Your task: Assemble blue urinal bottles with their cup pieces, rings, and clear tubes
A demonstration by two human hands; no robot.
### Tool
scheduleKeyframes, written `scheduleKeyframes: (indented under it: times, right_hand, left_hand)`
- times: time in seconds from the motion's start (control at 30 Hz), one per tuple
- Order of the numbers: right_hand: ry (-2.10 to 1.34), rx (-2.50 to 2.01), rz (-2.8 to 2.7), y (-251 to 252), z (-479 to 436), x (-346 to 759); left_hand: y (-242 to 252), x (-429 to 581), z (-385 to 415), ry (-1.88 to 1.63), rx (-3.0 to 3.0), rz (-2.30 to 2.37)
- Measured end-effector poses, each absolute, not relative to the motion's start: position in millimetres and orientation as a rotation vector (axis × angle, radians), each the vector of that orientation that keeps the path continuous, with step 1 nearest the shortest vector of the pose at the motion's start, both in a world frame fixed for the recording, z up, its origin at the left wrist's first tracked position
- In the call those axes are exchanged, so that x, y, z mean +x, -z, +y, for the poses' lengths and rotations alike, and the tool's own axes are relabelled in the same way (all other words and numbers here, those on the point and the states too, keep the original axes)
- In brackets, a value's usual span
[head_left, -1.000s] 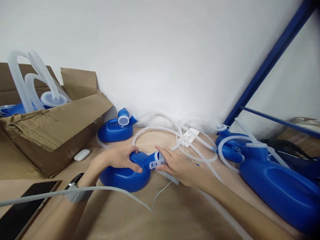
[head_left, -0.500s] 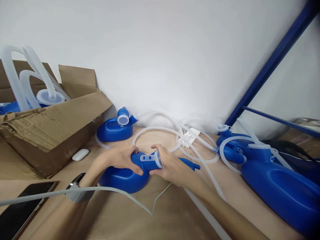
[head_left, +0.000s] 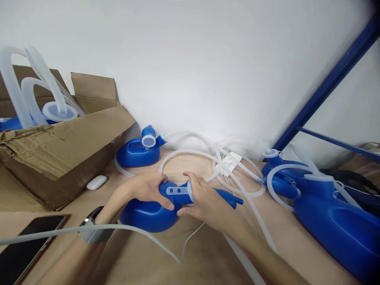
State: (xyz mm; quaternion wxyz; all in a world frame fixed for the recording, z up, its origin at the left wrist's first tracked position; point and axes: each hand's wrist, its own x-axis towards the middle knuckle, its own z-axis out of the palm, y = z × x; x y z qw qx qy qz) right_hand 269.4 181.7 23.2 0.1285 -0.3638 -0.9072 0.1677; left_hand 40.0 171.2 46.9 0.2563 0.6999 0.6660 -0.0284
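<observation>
A blue plastic urinal bottle (head_left: 148, 217) lies on the table in front of me. My left hand (head_left: 150, 190) is closed around its neck, thumb on the near side and fingers over the far side. A translucent cap (head_left: 190, 192) sits at the mouth, its strap with two holes lying along the neck. My right hand (head_left: 204, 204) holds the cap between the thumb and fingers, which partly hide it. Just beyond that hand a blue spout piece (head_left: 230, 198) points right.
An open cardboard box (head_left: 89, 138) with hoses and blue bottles stands left. Another urinal bottle (head_left: 138, 153) is by the wall; more bottles (head_left: 335, 225) lie right. Coiled clear hose (head_left: 190, 151), a white power strip (head_left: 231, 162), a white case (head_left: 96, 182) and a phone (head_left: 29, 249) surround me.
The camera view has shifted slightly, moving the scene a little to the right. Both hands keep their hold at the bottle's neck and cap, with little visible movement.
</observation>
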Motion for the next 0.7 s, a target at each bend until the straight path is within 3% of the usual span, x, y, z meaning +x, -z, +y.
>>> scheduleKeyframes:
  times: [0.27,0.37,0.53,0.7]
  right_hand:
    - [-0.702,-1.184,-2.272,-5.3,179.9,264.8]
    - [-1.048,-0.972,-2.123,-4.6,189.3,277.9]
    - [-1.911,-0.565,-1.715,-9.5,210.3,301.8]
    - [-1.989,-0.462,-1.521,25.6,204.5,295.7]
  left_hand:
    - [-47.1,40.9,167.9,0.023,1.9,1.8]
    - [-46.4,40.1,166.6,-0.017,1.884,1.779]
    - [-45.3,40.6,167.9,-0.023,1.92,1.784]
    - [-50.6,44.3,165.6,0.012,1.923,1.832]
